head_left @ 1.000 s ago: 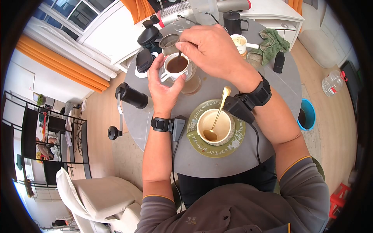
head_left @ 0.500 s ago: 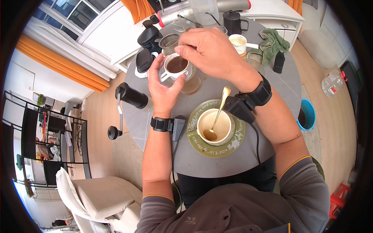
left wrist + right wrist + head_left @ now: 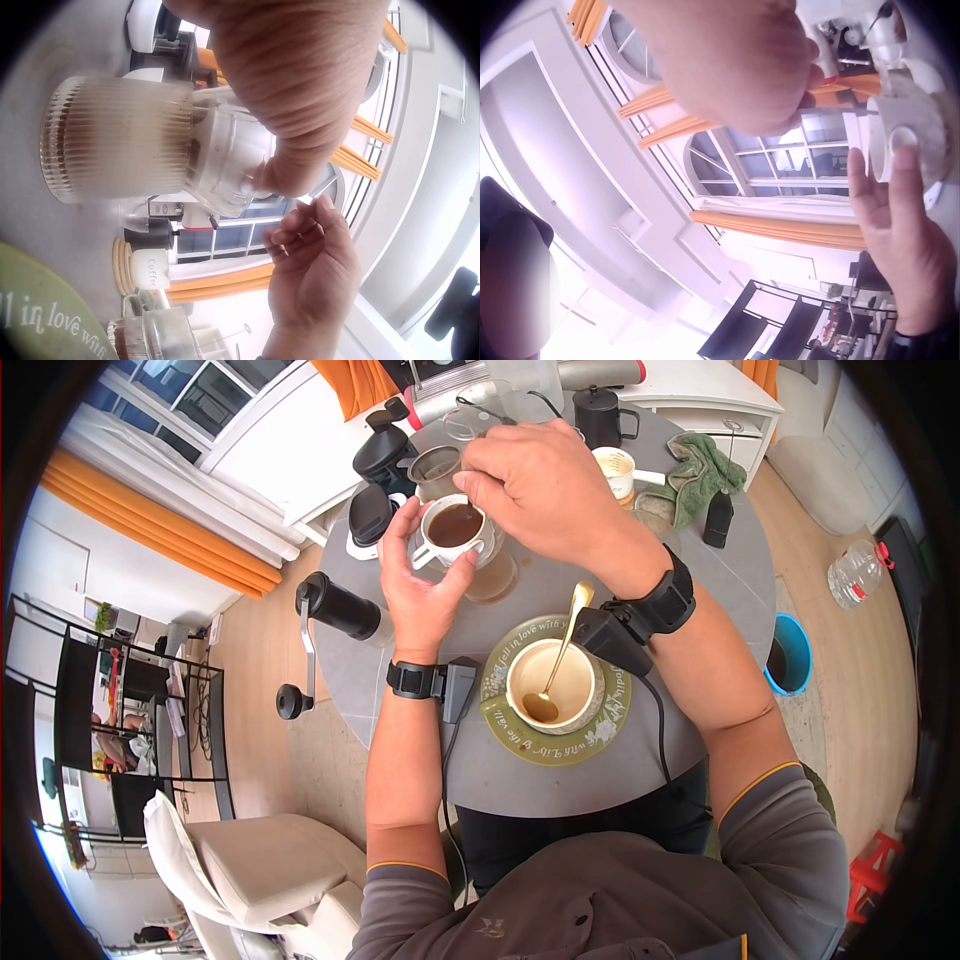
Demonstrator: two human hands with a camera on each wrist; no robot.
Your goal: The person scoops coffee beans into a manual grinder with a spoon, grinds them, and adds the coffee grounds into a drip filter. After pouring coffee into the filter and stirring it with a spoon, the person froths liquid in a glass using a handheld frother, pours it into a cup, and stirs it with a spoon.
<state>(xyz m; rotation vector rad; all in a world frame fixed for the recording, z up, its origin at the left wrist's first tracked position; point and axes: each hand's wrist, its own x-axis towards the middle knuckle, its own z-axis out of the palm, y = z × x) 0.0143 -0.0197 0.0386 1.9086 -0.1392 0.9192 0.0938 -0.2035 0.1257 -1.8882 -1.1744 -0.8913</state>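
My left hand grips a white coffee dripper holding brown liquid, with thumb and fingers on opposite sides of it. Under the dripper stands a ribbed glass, cloudy in its upper part. Over the dripper's far right rim, my right hand pinches a thin dark stirrer, its upper part hidden by the fingers. Nearer my body, a cream cup sits on a green lettered plate. A gold spoon leans inside that cup, its bowl at the bottom.
A black hand grinder lies left of the dripper. Behind are a metal cup, a black kettle, a white measuring cup and a green cloth. A blue bucket stands on the floor at right.
The stirrer has shifted from the middle of the brown liquid toward the dripper's far right edge, with small movements of my right hand. My left hand keeps its place on the dripper.
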